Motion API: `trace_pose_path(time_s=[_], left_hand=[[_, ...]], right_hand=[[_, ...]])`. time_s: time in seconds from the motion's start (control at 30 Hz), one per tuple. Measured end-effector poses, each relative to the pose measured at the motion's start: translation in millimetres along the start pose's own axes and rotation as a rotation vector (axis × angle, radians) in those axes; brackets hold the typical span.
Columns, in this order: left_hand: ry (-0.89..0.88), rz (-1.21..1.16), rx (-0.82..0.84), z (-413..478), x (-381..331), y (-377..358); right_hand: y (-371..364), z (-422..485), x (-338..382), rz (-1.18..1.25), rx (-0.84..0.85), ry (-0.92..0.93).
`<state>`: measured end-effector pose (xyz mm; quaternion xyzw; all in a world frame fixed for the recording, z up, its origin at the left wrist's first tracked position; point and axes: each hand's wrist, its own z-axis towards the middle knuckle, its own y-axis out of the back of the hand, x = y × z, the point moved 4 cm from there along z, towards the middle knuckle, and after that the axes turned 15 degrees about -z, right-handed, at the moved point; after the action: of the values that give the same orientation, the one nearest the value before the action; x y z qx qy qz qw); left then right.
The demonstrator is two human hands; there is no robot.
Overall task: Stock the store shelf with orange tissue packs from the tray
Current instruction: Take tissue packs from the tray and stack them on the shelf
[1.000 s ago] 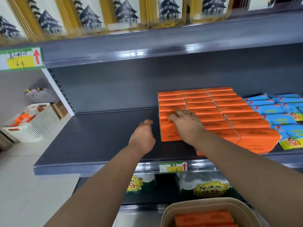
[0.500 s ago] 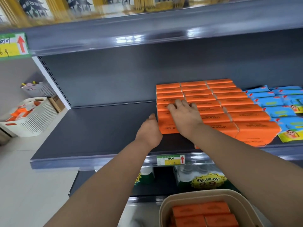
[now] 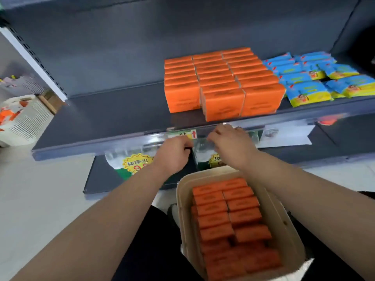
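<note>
Presently the grey shelf [image 3: 101,110] is being faced, its board running beyond the fingers and far out to their left and right. Below the fingers, nearer the person, the beige tray [image 3: 284,222] is being seen from above. The orange tissue packs [image 3: 229,218] are being carried in it in two columns, filling most of it. Beyond the fingers, on the shelf board, the stocked orange packs [image 3: 221,82] are being displayed as a tight block of three columns, the left column ending a little further from the fingers than the other two. Beyond and to the right of the right fingers, blue packs [image 3: 308,78] are being displayed in overlapping rows. Far left of the left fingers, a white basket [image 3: 26,122] is being seen on the floor. The left hand [image 3: 172,155] is being held at the shelf's front edge with its fingers curled into a fist, nothing in them. The right hand [image 3: 233,147], just beside it, is being held with fingers loosely bent, gripping nothing. A price tag [image 3: 185,134] is being shown on the edge strip just above the left fingers.
</note>
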<state>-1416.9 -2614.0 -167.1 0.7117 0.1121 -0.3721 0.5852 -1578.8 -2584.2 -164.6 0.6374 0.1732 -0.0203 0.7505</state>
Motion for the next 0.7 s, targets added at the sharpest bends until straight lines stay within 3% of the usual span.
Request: trace_pose_path(time_s=[0.27, 0.53, 0.7], left_hand=[[0.145, 0.011, 0.289, -71, 29, -139], [0.184, 0.121, 0.447, -107, 57, -224], [0.226, 0.082, 0.400, -98, 62, -224]], right_hand=[[-120, -137, 5, 0.113, 0.480, -0.030], [-182, -202, 10, 0.092, 0.633, -0.088], [-204, -198, 23, 0.120, 0.658, -0.072]])
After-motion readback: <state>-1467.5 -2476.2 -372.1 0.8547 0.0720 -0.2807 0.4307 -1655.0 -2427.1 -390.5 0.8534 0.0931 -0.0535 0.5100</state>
